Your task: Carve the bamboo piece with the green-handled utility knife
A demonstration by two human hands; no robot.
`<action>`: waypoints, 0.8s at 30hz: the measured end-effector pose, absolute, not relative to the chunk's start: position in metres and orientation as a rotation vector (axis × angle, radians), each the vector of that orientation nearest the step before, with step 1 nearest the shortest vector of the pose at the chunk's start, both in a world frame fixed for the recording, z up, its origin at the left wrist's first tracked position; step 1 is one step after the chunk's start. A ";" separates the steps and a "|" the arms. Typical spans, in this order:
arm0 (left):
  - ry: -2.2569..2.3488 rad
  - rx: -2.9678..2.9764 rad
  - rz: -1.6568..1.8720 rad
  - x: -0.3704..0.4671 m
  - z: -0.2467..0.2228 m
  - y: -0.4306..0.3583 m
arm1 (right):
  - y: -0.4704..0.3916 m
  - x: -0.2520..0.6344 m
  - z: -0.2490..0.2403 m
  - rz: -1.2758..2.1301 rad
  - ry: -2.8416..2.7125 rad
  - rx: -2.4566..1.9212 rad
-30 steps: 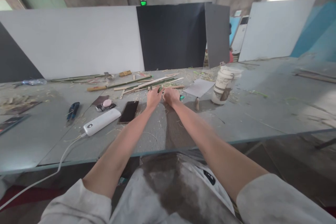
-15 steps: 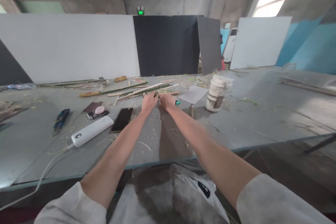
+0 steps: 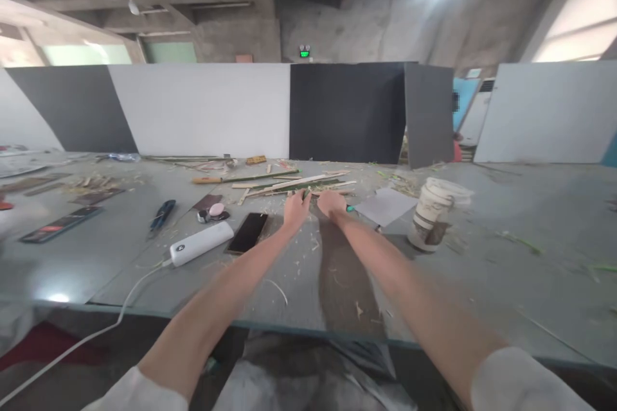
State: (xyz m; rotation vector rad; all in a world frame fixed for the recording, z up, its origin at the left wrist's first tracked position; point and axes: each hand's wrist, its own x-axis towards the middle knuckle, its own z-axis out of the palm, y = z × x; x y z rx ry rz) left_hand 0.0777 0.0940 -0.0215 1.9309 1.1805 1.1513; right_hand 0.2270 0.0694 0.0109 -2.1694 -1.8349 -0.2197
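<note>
Green bamboo strip [image 3: 308,187] lies on table [image 3: 482,257] toward far edge, long axis running left-right, right end tilted slightly toward far edge, among pale slats [image 3: 294,182]. Left hand [image 3: 295,209] and right hand [image 3: 331,203] side by side over its near part, fingers curled down; whether they grip strip, cannot tell. Teal tool tip [image 3: 349,209] shows beside right hand. Versus earlier: view swung upward and left, hands remain together at strip; paper cup [image 3: 431,214] unmoved.

Workshop: bare concrete walls, long worktable [image 3: 457,282] w/ bamboo strips [image 3: 289,183], shavings, pliers [image 3: 162,214].
</note>
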 end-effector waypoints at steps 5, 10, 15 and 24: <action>1.061 1.944 1.184 0.049 -0.026 0.053 | 0.039 0.224 -0.010 -0.119 -1.780 -2.190; 0.893 2.073 1.178 0.034 -0.023 0.033 | 0.015 0.220 -0.010 -0.158 -1.663 -2.135; 0.826 2.142 1.135 0.039 -0.018 0.031 | -0.012 0.219 -0.010 -0.227 -1.648 -2.075; 0.925 2.149 1.176 0.039 -0.020 0.033 | -0.030 0.208 -0.010 -0.184 -1.822 -1.922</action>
